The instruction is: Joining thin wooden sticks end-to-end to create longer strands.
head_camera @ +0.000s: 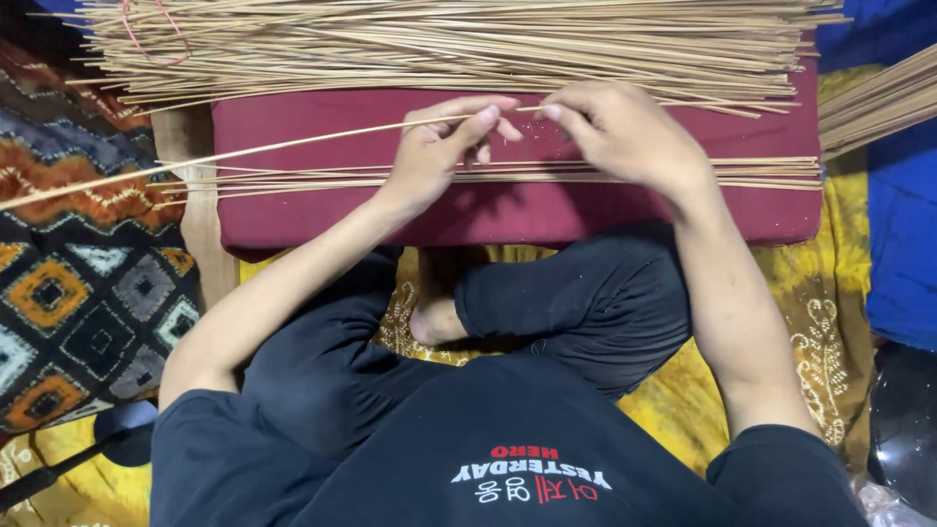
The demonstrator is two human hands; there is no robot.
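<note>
- Black short-sleeved T-shirt (508, 439) with white and red print on the chest.
- Black trousers (576, 303), just below the shirt.
- Bare forearms and one bare foot (432, 322).

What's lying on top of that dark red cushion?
On the dark red cushion lie a big pile of thin sticks along its far edge and a smaller row of sticks nearer. Both hands cover part of that row.

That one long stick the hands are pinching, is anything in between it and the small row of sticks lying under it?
Nothing visible. The left hand and right hand pinch the single stick just above the thin row of sticks on the maroon cushion; only the fingers themselves sit between.
</note>
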